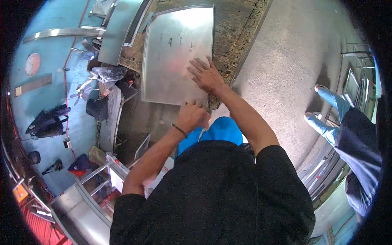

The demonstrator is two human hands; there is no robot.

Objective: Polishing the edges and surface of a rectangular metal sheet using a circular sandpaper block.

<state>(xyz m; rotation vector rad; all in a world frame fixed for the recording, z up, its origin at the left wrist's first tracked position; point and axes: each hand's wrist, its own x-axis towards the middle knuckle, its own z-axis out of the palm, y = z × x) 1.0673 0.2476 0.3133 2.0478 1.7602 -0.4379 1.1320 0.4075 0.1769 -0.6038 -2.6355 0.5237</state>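
Note:
A flat silver sheet-metal panel (167, 69) with folded edges and dark handwriting lies on a worn wooden bench, its near end overhanging toward me. My right hand (207, 76) rests flat on the panel near its right edge, fingers spread. At the panel's near edge, by the right corner, my left hand (192, 116) is closed with its knuckles up. Whatever it grips is hidden under the palm. A dark band circles my left wrist. Just below the left hand, blue cloth (220, 130) shows in front of my black shirt.
The wooden bench (234, 30) is pitted with holes. Metal strips (116, 30) lie at its far left. A blue wall (45, 94) with hanging bags and caps runs along the left. Another person (355, 134) stands at right, near stacked metal lengths (322, 171).

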